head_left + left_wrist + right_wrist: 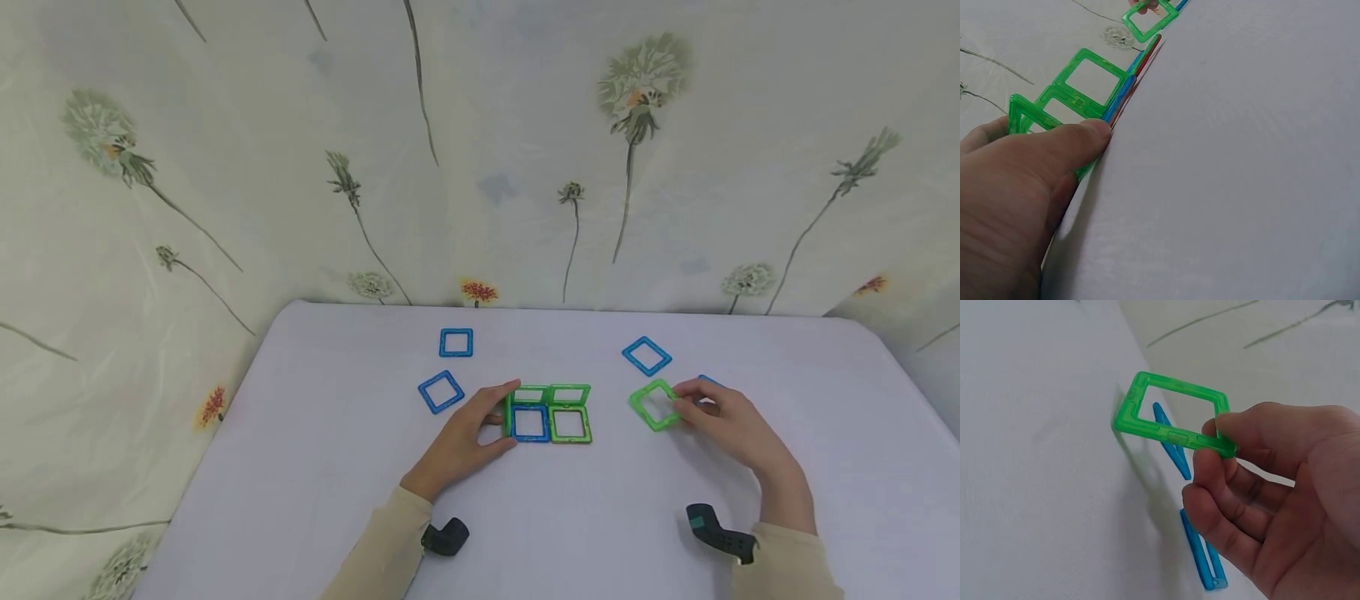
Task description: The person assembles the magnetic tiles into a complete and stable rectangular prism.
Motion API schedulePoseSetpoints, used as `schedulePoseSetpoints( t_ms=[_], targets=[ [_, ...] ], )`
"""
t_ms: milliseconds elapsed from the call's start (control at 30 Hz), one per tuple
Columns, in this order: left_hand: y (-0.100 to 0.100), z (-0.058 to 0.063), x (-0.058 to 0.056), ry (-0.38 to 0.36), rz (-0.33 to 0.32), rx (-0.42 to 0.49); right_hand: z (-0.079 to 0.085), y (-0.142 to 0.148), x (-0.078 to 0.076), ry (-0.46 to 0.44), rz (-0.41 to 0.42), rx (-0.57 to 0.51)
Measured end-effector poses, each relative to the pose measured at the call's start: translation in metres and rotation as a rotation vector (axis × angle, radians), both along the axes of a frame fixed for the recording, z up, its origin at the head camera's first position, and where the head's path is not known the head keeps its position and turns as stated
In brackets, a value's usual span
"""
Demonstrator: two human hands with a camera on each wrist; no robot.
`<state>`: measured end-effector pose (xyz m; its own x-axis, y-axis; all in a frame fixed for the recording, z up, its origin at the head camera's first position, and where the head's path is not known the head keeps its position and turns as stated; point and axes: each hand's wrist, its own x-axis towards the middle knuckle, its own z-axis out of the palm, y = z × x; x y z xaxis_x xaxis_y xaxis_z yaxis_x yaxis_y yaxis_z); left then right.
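- Green square tile (656, 405), loose one, is pinched at its right edge by the right hand (723, 423); thumb and forefinger are closed on the frame, as the right wrist view shows (1171, 417).
- Location: right of centre on the white table (300, 467), well apart from the joined block of tiles (550, 413); its far edge seems to touch or sit just above the cloth, near edge lifted.
- Orientation: tile is square, so no real long axis; seen from the head cam it is turned diamond-wise, one corner pointing toward the block, and tilted up off the surface.
- Left hand (468, 433): fingers curled against the block's left side, where an upright green tile (1022, 115) is braced; thumb lies at the block's near corner.
- Step judged: pick-up of the next piece, w/ the block held steady.
- Next move probably calls for: tile squared up so an edge, not a corner, faces the block, then carried left and brought edge-to-edge; left-hand bracing likely needed so the block is not shoved.
- Other blue squares: two left of the block (441, 391) (456, 342), one behind the green tile (647, 356), one partly hidden under the right hand (1200, 559).
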<state>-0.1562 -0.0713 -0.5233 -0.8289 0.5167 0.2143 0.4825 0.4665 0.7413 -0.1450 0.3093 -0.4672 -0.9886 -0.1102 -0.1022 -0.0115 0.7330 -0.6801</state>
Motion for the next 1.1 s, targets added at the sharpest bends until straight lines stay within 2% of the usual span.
schedulePoseSetpoints(
  t_ms=[267,533,867,1100],
  targets=[
    [0.0,0.0,0.0,0.005,-0.002,0.005,0.001,-0.008,-0.002,-0.03,-0.019,-0.009],
    [0.001,0.001,0.001,-0.008,0.007,0.0,0.0,-0.013,-0.003,-0.046,0.011,-0.052],
    [0.001,0.002,0.002,-0.021,0.009,0.004,-0.005,-0.019,-0.005,-0.058,0.046,-0.018],
    [0.001,0.001,0.001,-0.033,0.015,0.004,-0.009,-0.022,-0.006,-0.074,0.052,-0.041]
  ],
)
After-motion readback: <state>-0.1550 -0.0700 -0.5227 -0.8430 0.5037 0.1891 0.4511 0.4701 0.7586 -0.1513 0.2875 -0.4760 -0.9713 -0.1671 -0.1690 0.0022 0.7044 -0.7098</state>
